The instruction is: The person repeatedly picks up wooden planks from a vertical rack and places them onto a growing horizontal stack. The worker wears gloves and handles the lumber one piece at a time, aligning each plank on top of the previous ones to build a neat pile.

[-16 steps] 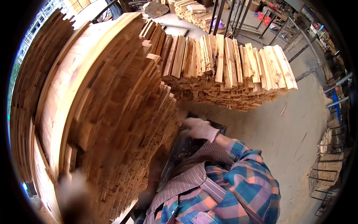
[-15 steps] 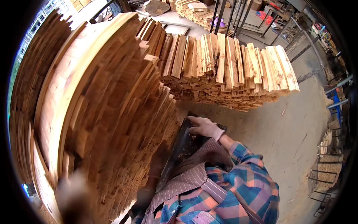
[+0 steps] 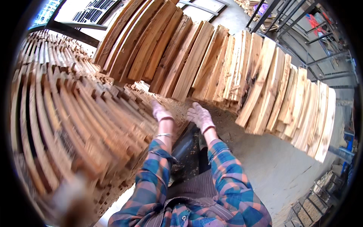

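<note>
My left hand (image 3: 162, 112), in a pale work glove, reaches forward beside the ends of the stacked wooden slats (image 3: 90, 125) on the left. Its fingers are stretched out, slightly smeared by motion, and no object shows in them. Close by on its right, my right hand (image 3: 201, 116), gloved too, has its fingers apart and holds nothing. Just beyond both hands stands a long row of wooden boards (image 3: 191, 62), packed side by side on a pile. Below my hands is a dark metal surface (image 3: 185, 145) sprinkled with wood chips.
Black metal frame bars (image 3: 75, 34) cross the far left, and more dark bars (image 3: 280, 19) stand at the far right. Concrete floor (image 3: 261, 170) with scattered dust lies on my right. A metal rack (image 3: 312, 204) holding wood pieces is at the lower right.
My left arm has come into view and reaches forward. My right hand has lifted from the dark metal surface towards the boards. The view has turned, bringing the board row closer.
</note>
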Demonstrator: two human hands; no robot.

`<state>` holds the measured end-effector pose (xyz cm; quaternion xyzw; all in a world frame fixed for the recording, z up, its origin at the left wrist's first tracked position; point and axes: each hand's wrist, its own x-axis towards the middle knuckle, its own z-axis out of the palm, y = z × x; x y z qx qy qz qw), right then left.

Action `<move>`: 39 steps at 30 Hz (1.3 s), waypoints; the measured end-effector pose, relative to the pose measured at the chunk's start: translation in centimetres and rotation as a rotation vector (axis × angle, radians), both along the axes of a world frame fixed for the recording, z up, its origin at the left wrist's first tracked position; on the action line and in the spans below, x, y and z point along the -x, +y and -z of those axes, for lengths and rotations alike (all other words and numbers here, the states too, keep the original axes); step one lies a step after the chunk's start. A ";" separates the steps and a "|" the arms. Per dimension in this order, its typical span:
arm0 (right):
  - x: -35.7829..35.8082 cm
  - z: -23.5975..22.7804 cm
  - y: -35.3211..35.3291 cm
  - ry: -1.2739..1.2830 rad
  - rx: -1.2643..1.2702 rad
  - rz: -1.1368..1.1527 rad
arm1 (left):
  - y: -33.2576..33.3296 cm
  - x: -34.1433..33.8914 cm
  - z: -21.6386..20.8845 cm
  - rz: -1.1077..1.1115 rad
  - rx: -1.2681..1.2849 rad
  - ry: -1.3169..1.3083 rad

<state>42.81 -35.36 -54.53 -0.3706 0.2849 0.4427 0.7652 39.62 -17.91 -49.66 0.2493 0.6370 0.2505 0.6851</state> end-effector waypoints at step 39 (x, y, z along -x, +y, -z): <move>-2.2 -9.8 -14.5 -0.951 0.200 -0.643 | -9.2 1.8 -6.6 1.038 0.011 -0.149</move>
